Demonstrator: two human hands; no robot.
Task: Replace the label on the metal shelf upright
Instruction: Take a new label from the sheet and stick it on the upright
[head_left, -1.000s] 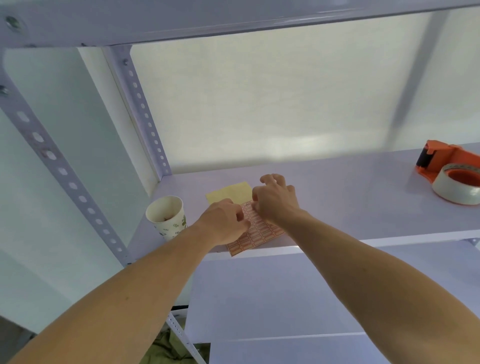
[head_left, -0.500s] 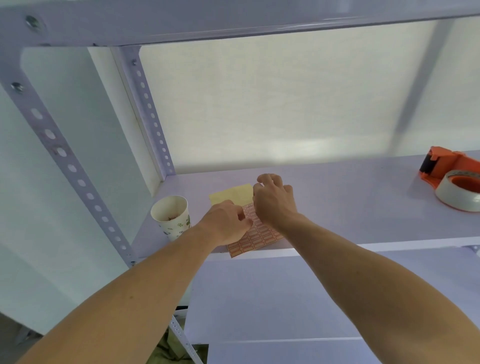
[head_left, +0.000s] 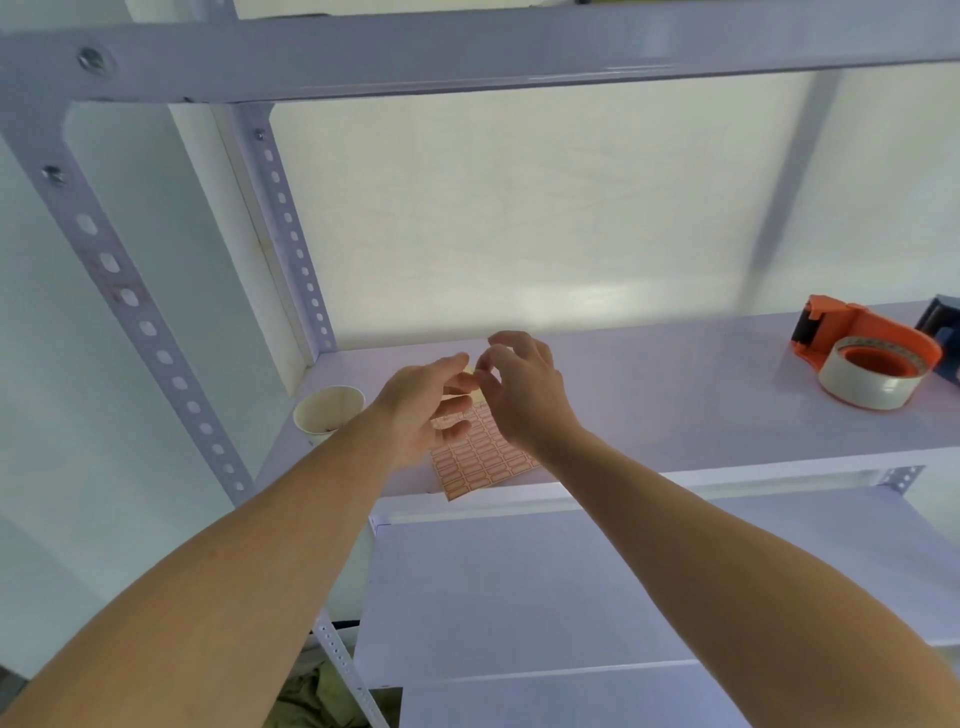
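Your right hand (head_left: 524, 400) hovers with its thumb and forefinger almost pinched; you can't tell whether anything is between them. Your left hand (head_left: 415, 410) is loosely open just beside it. The label sheet (head_left: 478, 460) lies beneath both hands, and the upright (head_left: 149, 332) stands well to their left.

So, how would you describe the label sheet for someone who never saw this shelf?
Find the shelf board carrying the orange tape dispenser on the right. At its front edge, right of the paper cup, lies the label sheet. Only it bears rows of red-bordered stickers.
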